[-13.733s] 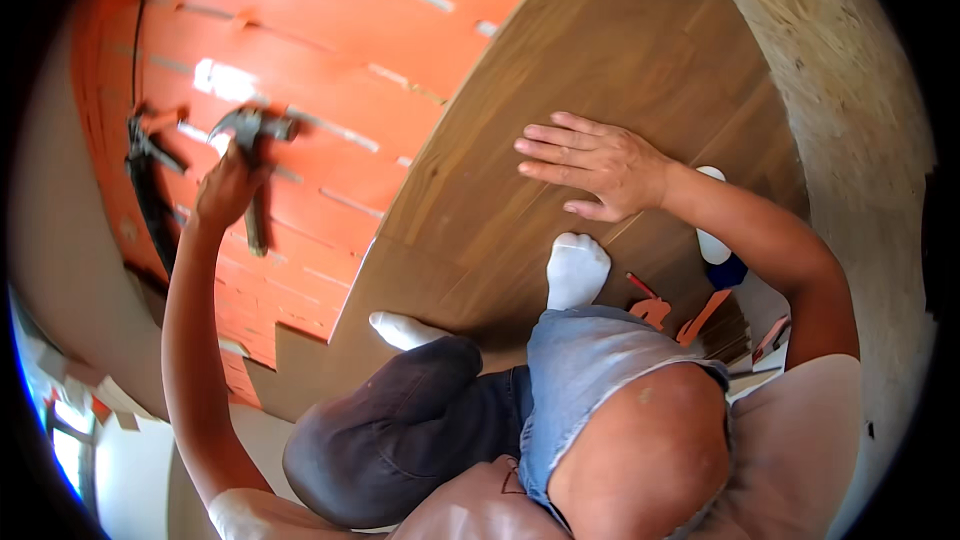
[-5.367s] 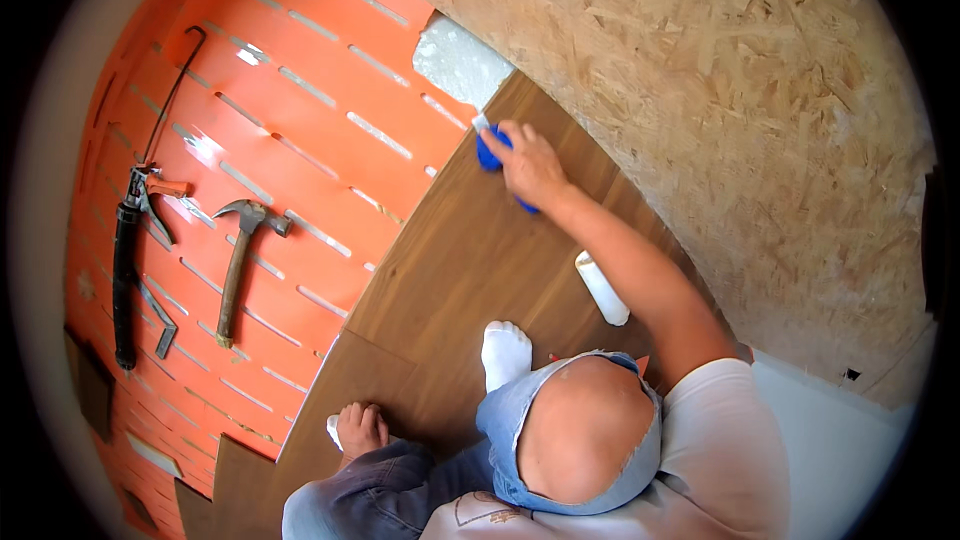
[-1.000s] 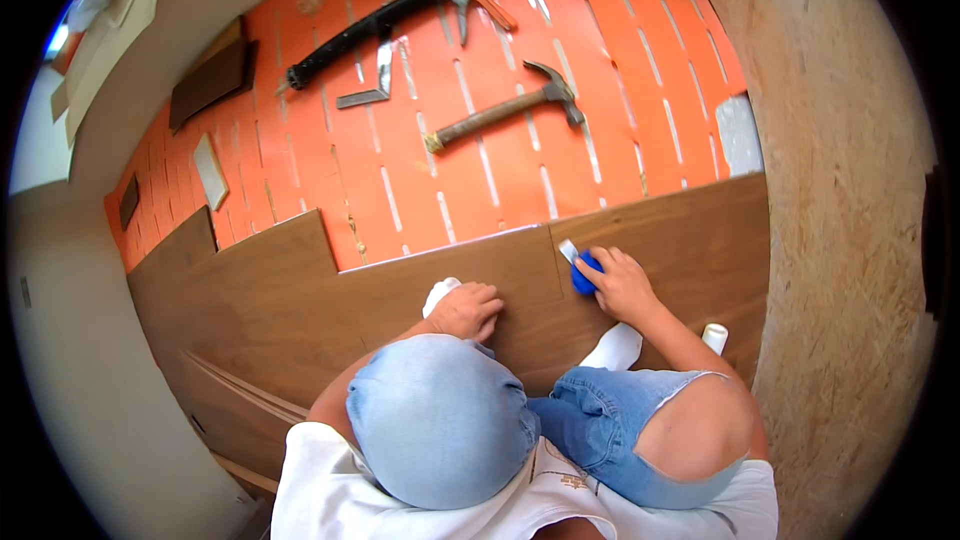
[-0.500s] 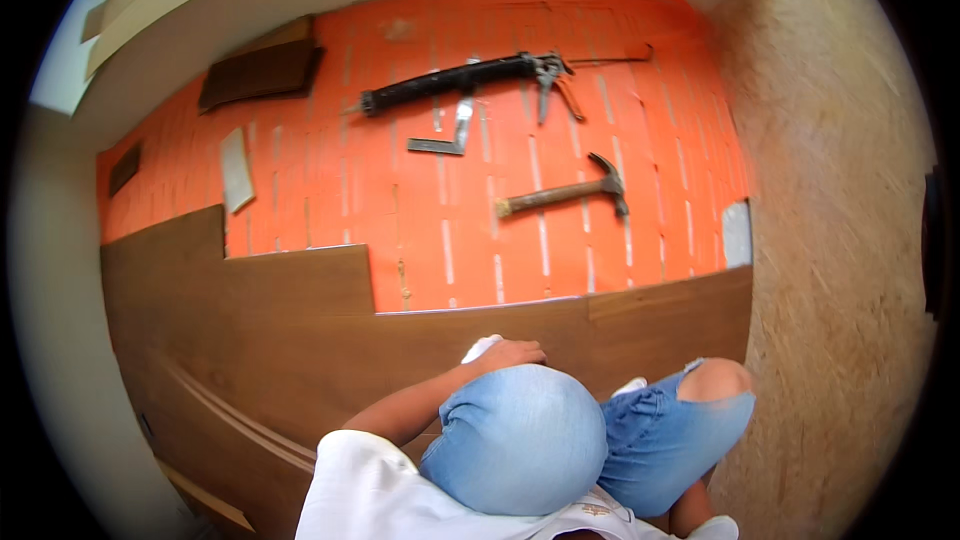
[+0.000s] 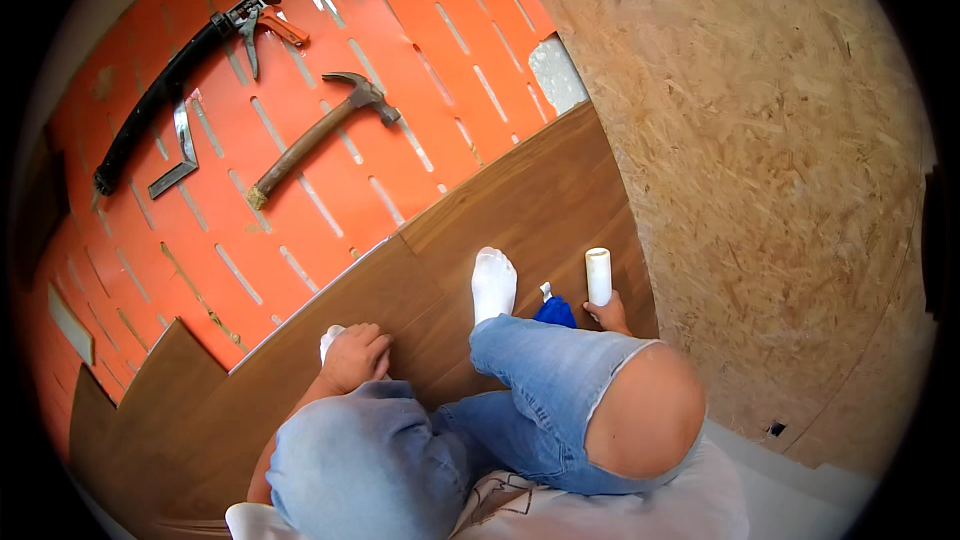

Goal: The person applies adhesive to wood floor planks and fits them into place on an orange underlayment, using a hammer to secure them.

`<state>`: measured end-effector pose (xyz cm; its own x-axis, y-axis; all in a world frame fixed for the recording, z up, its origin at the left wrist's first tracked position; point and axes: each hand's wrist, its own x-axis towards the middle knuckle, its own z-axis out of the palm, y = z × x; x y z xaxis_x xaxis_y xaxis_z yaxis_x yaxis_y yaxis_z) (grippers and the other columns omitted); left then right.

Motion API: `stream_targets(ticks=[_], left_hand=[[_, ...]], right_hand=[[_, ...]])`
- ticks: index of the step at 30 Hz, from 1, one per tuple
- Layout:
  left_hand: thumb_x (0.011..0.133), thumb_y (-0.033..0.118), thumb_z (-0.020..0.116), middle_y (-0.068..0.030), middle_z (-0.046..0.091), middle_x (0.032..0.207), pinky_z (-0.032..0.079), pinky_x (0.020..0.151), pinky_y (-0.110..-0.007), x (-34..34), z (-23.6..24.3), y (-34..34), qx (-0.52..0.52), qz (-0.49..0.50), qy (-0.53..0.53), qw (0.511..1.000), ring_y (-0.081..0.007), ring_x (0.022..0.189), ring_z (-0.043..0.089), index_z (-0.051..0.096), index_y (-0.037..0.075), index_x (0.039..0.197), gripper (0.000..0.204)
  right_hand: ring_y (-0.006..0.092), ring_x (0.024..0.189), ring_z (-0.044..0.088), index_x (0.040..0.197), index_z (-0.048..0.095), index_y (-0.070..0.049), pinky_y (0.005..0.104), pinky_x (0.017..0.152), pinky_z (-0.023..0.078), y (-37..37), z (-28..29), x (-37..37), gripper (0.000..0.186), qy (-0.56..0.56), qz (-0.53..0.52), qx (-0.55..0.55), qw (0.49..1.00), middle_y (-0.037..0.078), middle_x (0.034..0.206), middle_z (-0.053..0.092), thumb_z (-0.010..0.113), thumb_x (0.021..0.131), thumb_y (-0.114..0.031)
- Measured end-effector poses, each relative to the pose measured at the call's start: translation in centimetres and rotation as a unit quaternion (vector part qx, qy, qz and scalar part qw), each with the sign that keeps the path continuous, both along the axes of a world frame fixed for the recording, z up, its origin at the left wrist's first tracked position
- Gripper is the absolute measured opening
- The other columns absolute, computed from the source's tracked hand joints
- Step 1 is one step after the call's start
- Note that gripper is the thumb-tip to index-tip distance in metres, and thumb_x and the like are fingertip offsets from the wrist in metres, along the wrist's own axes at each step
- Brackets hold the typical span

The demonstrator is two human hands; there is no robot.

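My right hand [image 5: 608, 315] is closed around the lower end of a white cylinder [image 5: 598, 278], which has a beige top end; its exact kind is unclear. Just left of that hand, a blue bag-like thing [image 5: 556, 312] with a small white tip lies partly behind my jeans. My left hand [image 5: 354, 356] rests loosely over my white-socked left foot [image 5: 330, 342], its fingers slightly bent and nothing held. My other socked foot [image 5: 494, 283] stands on the brown floor planks [image 5: 440, 315].
A claw hammer [image 5: 320, 140], a black caulking gun [image 5: 165, 95] and a small metal square [image 5: 182, 155] lie on the orange slotted underlay [image 5: 330, 185]. A chipboard panel [image 5: 760, 140] borders the right side. A pale strip [image 5: 70, 324] lies far left.
The view has swung to the right, so tools and underlay now sit further left. My right hand with the white cylinder and the blue thing have come into sight. My left hand stays by my foot.
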<state>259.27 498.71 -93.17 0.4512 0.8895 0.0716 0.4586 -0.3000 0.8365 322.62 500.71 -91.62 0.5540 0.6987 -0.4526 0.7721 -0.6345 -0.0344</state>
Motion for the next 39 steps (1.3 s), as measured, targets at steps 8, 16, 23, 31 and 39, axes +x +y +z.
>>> stream_targets(ticks=[8, 16, 23, 31, 39], left_hand=[[0.072, 0.008, 0.072, -0.0097, 0.056, 0.081, 0.051, 0.067, -0.041, -0.3, -0.3, -0.5, 0.004, 0.036, 0.034, 0.999, -0.0296, 0.075, 0.059, 0.067, 0.006, 0.088, 0.017], [0.076, 0.008, 0.071, -0.0094, 0.056, 0.081, 0.051, 0.067, -0.042, 0.3, -0.7, -0.8, -0.002, 0.073, 0.056, 0.996, -0.0291, 0.075, 0.059, 0.065, 0.006, 0.084, 0.009], [0.076, 0.007, 0.07, -0.009, 0.054, 0.079, 0.051, 0.066, -0.042, 0.5, -1.0, -0.9, 0.004, 0.093, 0.063, 0.994, -0.0286, 0.075, 0.06, 0.059, 0.008, 0.075, 0.012], [0.076, 0.007, 0.071, -0.0088, 0.054, 0.079, 0.051, 0.065, -0.042, 0.3, -1.6, -1.0, 0.007, 0.08, 0.058, 0.995, -0.0286, 0.075, 0.06, 0.06, 0.008, 0.076, 0.011], [0.073, 0.008, 0.072, -0.0088, 0.057, 0.083, 0.052, 0.066, -0.042, 0.0, -1.2, -0.6, -0.006, 0.071, 0.067, 0.995, -0.0286, 0.077, 0.061, 0.064, 0.007, 0.084, 0.013]], right_hand=[[0.0374, 0.097, 0.073, 0.127, 0.059, 0.0, 0.0485, 0.086, 0.058, 11.5, 2.9, -6.3, 0.072, 0.037, 0.133, 0.046, 0.989, 0.022, 0.114, 0.072, 0.094, 0.071, -0.028], [0.0211, 0.12, 0.062, 0.137, 0.052, -0.001, 0.0386, 0.107, 0.049, 30.5, 9.1, -25.8, 0.059, 0.595, 0.061, 0.181, 0.78, 0.007, 0.125, 0.064, 0.083, 0.087, -0.009], [0.0182, 0.11, 0.065, 0.124, 0.06, -0.003, 0.0365, 0.096, 0.053, 26.9, 2.2, -39.8, 0.044, 0.682, 0.086, 0.07, 0.723, 0.007, 0.114, 0.067, 0.083, 0.088, -0.012], [0.0201, 0.111, 0.067, 0.124, 0.062, -0.001, 0.0369, 0.095, 0.055, 25.4, 0.5, -42.0, 0.043, 0.676, 0.102, 0.029, 0.729, 0.009, 0.116, 0.069, 0.083, 0.089, -0.014], [0.0217, 0.114, 0.067, 0.125, 0.064, 0.002, 0.0379, 0.1, 0.054, 31.7, 0.8, -37.8, 0.046, 0.627, 0.173, 0.013, 0.759, 0.01, 0.12, 0.07, 0.085, 0.087, -0.013]])
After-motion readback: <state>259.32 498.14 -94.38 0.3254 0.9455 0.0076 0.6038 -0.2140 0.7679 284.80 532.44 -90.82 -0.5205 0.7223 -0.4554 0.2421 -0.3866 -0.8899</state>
